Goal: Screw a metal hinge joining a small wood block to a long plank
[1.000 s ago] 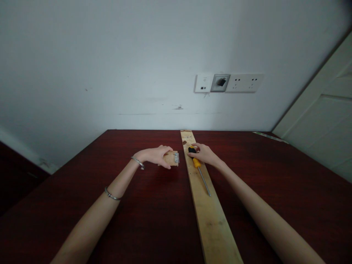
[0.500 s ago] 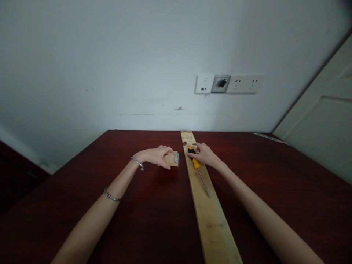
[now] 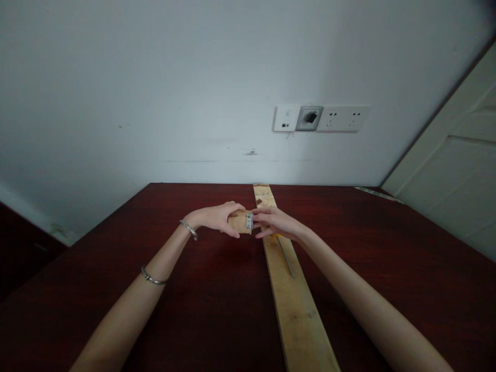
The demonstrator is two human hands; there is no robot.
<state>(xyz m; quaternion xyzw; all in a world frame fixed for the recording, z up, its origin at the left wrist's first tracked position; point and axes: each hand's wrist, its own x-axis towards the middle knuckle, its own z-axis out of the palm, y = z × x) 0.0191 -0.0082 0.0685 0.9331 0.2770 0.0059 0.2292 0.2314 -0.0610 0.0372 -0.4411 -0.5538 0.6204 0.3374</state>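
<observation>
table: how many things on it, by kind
wood pieces: 2, plank and small block
screwdriver: 1
metal hinge on the block's end: 1
total: 4

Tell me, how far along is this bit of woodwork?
Done, it seems: a small metal hinge sits against the end of the wood block. In hand: the left hand grips the block while the right hand touches the hinge with its fingertips. Left: the screwdriver lies unheld on the plank; whether any screws are in is too small to tell.
</observation>
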